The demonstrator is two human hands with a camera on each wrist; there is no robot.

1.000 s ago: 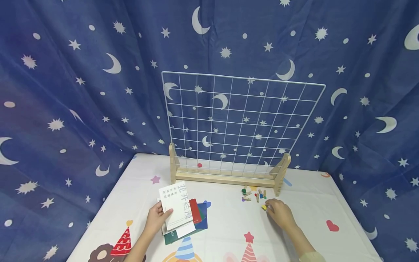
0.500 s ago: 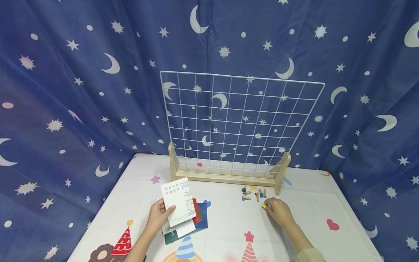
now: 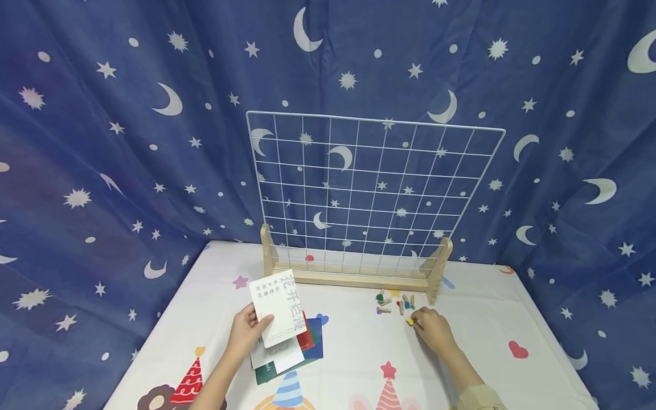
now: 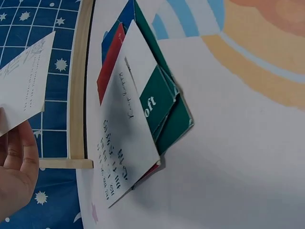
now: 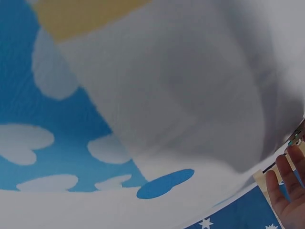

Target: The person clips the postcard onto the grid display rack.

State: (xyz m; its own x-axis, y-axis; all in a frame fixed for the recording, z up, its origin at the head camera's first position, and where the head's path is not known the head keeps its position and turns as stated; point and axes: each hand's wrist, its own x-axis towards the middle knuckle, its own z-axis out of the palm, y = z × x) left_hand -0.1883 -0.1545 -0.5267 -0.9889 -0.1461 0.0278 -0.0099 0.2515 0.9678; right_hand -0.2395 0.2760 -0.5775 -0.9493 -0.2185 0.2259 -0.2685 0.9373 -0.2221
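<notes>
My left hand (image 3: 245,332) holds a white card (image 3: 277,319) printed with dark and bluish characters, thumb on its face. Below lies a fanned stack of cards: a white card (image 4: 124,114) on top, a red card (image 3: 306,340), a green card (image 3: 265,374) and a blue card (image 3: 316,344). At the right, my right hand (image 3: 434,330) pinches a small wooden clothespin with a yellow top (image 3: 410,322), mostly hidden by the fingers. Several small clothespins (image 3: 402,308) with coloured tops lie just beyond it. In the right wrist view, only part of that hand (image 5: 290,183) shows.
A white wire grid (image 3: 376,120) stands behind the hands, held upright in a wooden stand (image 3: 353,279). The table is covered by a white cloth (image 3: 353,353) with party prints. A blue curtain (image 3: 128,91) with moons and stars hangs behind and at the sides.
The white card in my left hand has risen a little off the stack, uncovering more of the white card beneath. My right hand has stayed almost still at the yellow-topped clothespin.
</notes>
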